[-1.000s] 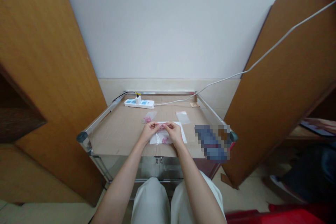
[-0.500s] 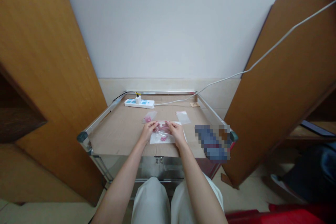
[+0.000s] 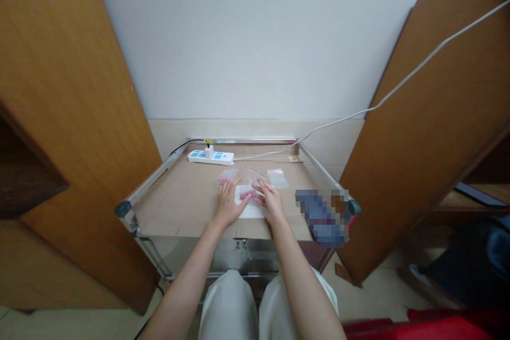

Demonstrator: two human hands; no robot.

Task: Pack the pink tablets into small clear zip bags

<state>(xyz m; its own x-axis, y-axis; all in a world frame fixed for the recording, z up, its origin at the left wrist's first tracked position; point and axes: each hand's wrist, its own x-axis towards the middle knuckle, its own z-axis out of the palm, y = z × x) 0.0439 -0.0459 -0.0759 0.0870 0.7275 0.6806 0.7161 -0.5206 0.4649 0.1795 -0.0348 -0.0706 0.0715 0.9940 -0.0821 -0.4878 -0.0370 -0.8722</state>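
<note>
A white sheet (image 3: 250,213) lies near the front of the cardboard-covered top, with small pink pieces (image 3: 247,195) on it, too small to name. My left hand (image 3: 229,204) rests at the sheet's left edge, fingers spread, its thumb reaching toward the pink pieces. On the other side, my right hand (image 3: 271,201) pinches a clear plastic bag (image 3: 253,174) between thumb and fingers and holds it above the sheet's far edge. Just beyond my left fingers is a clear bag with pink contents (image 3: 228,174), partly covered by them. Another clear bag (image 3: 278,178) lies flat beyond my right hand.
A white power strip (image 3: 211,157) with a plug stands at the back left, its cable (image 3: 334,123) running up to the right. A metal rail (image 3: 153,175) edges the cart. A blurred dark object (image 3: 321,218) lies at the right. Wooden panels (image 3: 115,133) flank both sides.
My left hand has let go of the clear bag and spread out on the sheet's left side. My right hand keeps the bag, which now sits farther back, uncovering the pink pieces.
</note>
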